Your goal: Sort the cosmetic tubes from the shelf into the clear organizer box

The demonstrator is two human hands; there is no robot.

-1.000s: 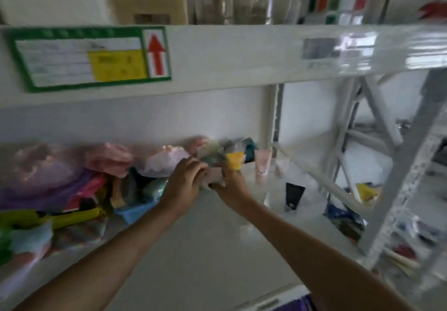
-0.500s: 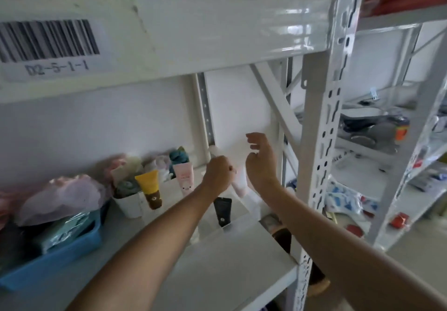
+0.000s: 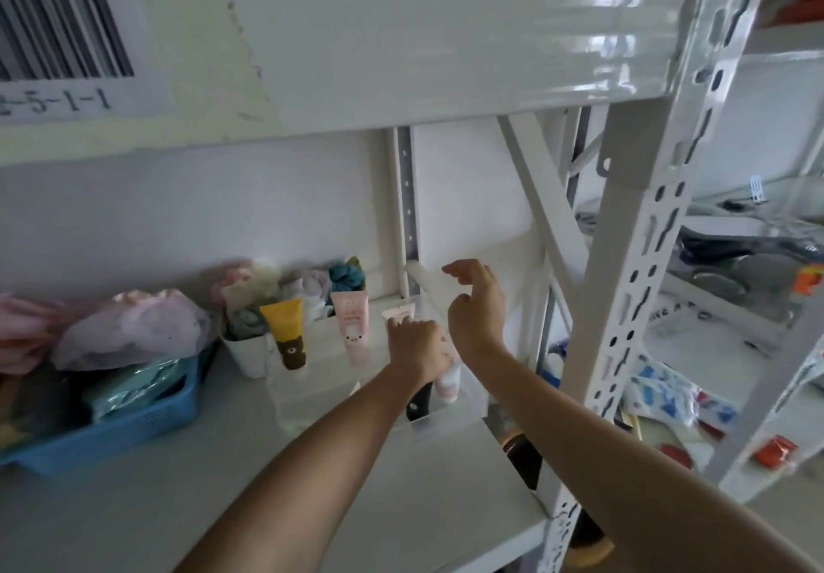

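We cannot read the print on the pale tube [image 3: 447,383]; the left hand [image 3: 417,349] covers its middle. That hand also hides most of the black tube [image 3: 418,402]. The barcode label [image 3: 67,50] runs off the frame's left edge, truncating its code.
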